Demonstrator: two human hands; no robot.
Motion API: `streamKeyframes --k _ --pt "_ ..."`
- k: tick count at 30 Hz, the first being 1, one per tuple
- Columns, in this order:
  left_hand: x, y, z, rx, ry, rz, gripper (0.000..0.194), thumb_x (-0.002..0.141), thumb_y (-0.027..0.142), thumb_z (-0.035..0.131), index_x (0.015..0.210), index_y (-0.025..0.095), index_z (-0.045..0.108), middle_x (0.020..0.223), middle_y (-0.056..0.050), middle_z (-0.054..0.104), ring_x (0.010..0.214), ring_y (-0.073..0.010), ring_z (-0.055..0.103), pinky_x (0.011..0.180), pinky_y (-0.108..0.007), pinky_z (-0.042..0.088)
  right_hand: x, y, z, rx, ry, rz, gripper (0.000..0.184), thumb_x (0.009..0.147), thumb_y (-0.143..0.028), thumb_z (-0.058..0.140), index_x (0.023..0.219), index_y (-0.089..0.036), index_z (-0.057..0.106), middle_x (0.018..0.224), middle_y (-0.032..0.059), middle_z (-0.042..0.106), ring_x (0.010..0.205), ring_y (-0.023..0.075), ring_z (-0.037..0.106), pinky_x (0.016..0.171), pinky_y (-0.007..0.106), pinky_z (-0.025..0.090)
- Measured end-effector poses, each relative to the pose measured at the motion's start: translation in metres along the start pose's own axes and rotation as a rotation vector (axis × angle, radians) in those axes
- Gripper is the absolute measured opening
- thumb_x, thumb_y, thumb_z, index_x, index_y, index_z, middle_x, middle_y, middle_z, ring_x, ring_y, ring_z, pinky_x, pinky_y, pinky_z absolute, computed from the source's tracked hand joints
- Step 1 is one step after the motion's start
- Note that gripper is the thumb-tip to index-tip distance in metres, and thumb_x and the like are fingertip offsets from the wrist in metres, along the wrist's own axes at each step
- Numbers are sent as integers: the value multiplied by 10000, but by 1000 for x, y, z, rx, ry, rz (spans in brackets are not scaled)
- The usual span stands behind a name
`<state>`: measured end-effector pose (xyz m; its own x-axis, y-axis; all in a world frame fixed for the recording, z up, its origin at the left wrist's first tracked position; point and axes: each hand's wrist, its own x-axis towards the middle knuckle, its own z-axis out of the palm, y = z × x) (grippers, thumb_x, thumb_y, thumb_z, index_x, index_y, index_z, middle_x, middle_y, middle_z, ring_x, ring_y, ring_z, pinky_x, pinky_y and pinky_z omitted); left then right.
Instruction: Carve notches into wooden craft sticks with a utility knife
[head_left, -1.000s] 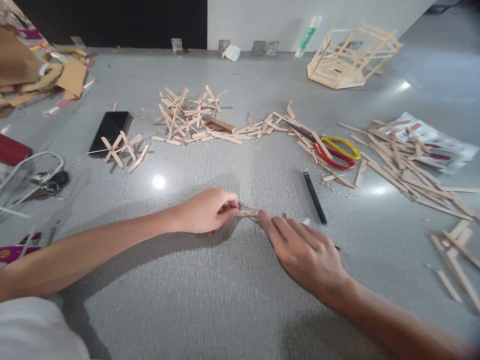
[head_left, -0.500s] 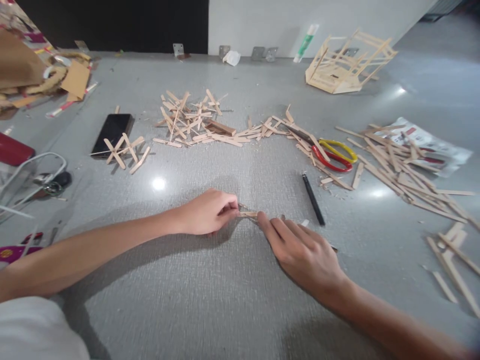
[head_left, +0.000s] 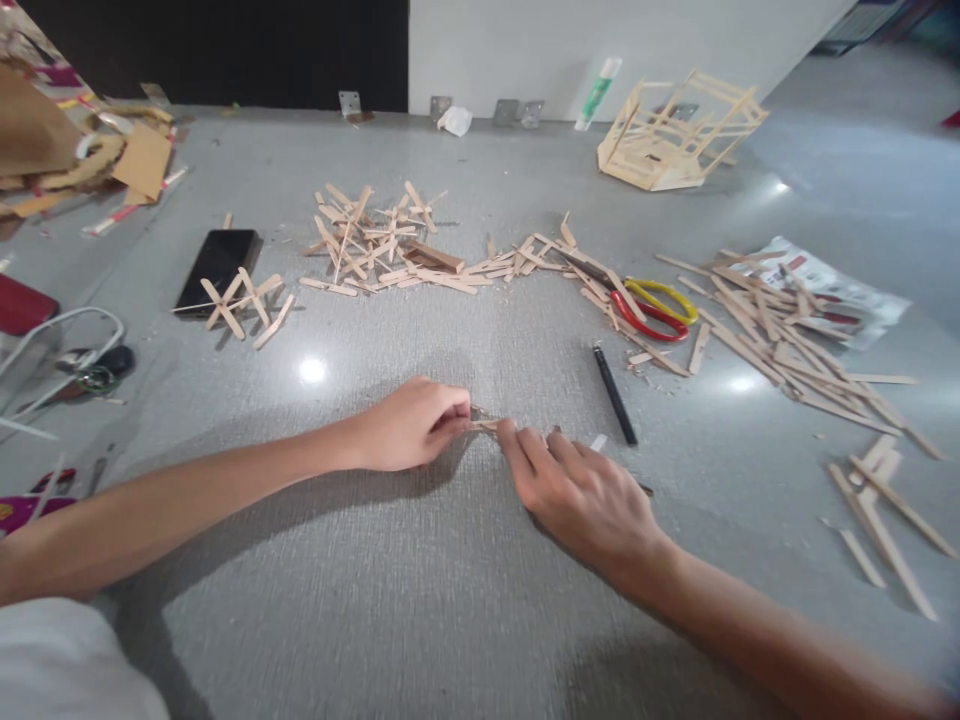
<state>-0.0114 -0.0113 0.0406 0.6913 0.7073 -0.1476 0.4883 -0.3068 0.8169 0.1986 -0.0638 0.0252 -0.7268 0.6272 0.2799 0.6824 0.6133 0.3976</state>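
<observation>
A short piece of wooden craft stick (head_left: 485, 426) lies between my two hands, low over the grey table. My left hand (head_left: 420, 425) pinches its left end between thumb and fingers. On the other end, the curled fingers of my right hand (head_left: 581, 490) close over the stick, hiding its tip. A thin dark brown end (head_left: 646, 490) pokes out beyond the right hand's far side; what it belongs to is hidden. A black pen-like craft knife (head_left: 615, 395) lies to the right, beyond the right hand.
Red-and-yellow scissors (head_left: 651, 310) rest among loose craft sticks (head_left: 780, 340). Farther back are a heap of crossed sticks (head_left: 375, 235) and a stick frame (head_left: 675, 140). A phone (head_left: 219, 265) lies left, with cables (head_left: 67, 330) and cardboard (head_left: 142, 165) at the left edge.
The view has shifted slightly, so most things appear a little farther left. Both hands keep their hold on the craft stick, and the right hand sits slightly closer to the left.
</observation>
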Motion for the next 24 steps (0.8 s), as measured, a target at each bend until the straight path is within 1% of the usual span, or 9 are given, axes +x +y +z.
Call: streamKeyframes --k 5,8,10,12,15,17,19,22,24 --pt "0 -2 0 -58 -20 -54 250 953 234 439 716 164 480 539 25 538 396 -83 515 421 -193 346 -3 1 6 120 18 80 299 917 -36 431 1017 -166 681 640 5 614 537 122 497 480 306 309" --pt "0 -1 -1 -63 -23 -78 248 951 236 444 719 163 490 529 31 530 373 -81 505 415 -196 338 -6 3 10 140 20 110 280 933 -67 434 1011 -185 676 633 -7 613 552 118 512 500 297 320" --pt "0 -1 -2 -37 -20 -68 252 946 224 453 705 163 492 515 34 516 375 -75 484 429 -201 329 -8 4 11 134 34 99 275 942 -80 431 1014 -196 670 633 -15 617 555 112 513 516 287 333" --pt "1 -2 -4 -6 -23 -27 242 934 205 474 698 160 506 509 33 509 402 -75 479 456 -205 332 -9 6 12 120 75 66 261 947 -84 432 1016 -180 665 647 -12 629 559 111 515 533 282 349" --pt "2 -4 -7 -10 -75 27 201 919 204 506 732 153 555 538 27 539 432 -78 507 467 -197 340 -9 8 12 119 134 33 252 951 -78 422 982 -147 662 690 16 648 593 124 533 564 285 375" --pt "3 -6 -9 -54 -136 7 195 925 228 507 759 154 578 542 30 546 413 -79 527 449 -188 351 -10 8 11 134 127 25 239 947 -78 428 966 -134 659 721 36 652 626 135 547 585 289 389" --pt "3 -7 -10 -98 -178 -23 211 932 250 503 765 155 589 526 36 537 397 -82 540 443 -182 372 -11 8 11 150 117 20 213 936 -74 452 996 -120 652 736 41 647 638 139 551 590 289 396" --pt "3 -9 -10 -115 -186 -23 238 939 276 501 752 156 588 518 36 529 417 -89 564 455 -177 396 -14 5 9 167 125 0 213 927 -76 478 1061 -110 641 684 16 613 593 127 528 562 282 387" --pt "3 -9 -10 -107 -184 -25 252 943 294 496 748 158 578 517 34 531 413 -90 562 447 -177 389 -15 3 7 153 125 -15 214 929 -78 480 1052 -119 650 652 5 597 560 116 511 542 276 376"
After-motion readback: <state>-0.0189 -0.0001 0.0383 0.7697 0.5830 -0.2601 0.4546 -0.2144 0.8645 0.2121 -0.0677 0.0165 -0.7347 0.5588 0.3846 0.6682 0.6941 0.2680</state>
